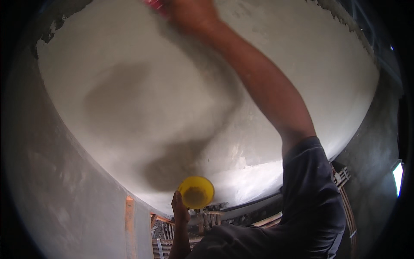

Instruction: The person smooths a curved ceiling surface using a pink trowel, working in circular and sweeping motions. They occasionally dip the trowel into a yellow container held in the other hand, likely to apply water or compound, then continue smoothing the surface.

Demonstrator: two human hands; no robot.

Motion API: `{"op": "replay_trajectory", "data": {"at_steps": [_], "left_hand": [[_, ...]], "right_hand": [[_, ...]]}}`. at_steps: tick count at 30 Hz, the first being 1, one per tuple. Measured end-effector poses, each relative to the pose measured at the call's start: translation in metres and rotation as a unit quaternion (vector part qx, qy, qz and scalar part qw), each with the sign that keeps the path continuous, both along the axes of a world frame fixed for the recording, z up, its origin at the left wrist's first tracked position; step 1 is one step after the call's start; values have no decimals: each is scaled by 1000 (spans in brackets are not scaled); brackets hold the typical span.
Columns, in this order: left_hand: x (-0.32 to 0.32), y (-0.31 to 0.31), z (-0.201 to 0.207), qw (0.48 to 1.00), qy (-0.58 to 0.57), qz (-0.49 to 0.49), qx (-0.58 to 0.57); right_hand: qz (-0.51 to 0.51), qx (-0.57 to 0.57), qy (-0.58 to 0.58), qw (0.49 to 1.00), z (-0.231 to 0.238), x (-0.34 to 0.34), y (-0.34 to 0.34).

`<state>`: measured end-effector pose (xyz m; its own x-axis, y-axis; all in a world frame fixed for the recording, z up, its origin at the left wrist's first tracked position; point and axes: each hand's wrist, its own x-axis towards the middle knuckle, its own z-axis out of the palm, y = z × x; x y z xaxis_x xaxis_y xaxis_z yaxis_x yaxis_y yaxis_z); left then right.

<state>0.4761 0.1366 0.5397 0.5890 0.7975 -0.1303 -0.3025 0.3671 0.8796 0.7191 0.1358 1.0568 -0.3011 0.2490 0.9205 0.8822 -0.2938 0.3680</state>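
Observation:
My left hand point(179, 208) grips the side of a small yellow bowl point(210, 187) low in the middle of the picture. Something grey lies in the bottom of the bowl. High up, my right arm reaches across to a pale grey plastered wall point(267, 134). My right hand point(193, 16) is closed around a red-pink object point(156, 6) close to the wall's surface. The upper edge of the picture cuts this object off and motion blurs it, so its kind does not show. Shadows of my arm and of the bowl fall on the wall.
A darker grey wall point(56, 172) stands at the left, with an orange-brown wooden strip point(130, 224) near its lower end. Below the bowl are wooden poles or slats point(211, 219). Ragged plaster edges run along the top corners. A bright opening point(397, 178) shows at the far right.

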Motion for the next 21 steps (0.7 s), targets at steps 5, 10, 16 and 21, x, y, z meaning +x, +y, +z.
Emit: {"op": "replay_trajectory", "data": {"at_steps": [5, 10, 16, 21], "left_hand": [[-14, 0, -13, 1000, 15, -1, 11], [-19, 6, -12, 1000, 2, -1, 4], [-20, 10, 9, 1000, 14, -7, 14], [-17, 16, -3, 1000, -16, 11, 0]], "right_hand": [[82, -160, -162, 970, -137, 1, -10], [-67, 31, 16, 997, -36, 36, -71], [68, -119, -130, 982, -132, -7, -2], [4, -79, -90, 993, -111, 48, -77]]}}
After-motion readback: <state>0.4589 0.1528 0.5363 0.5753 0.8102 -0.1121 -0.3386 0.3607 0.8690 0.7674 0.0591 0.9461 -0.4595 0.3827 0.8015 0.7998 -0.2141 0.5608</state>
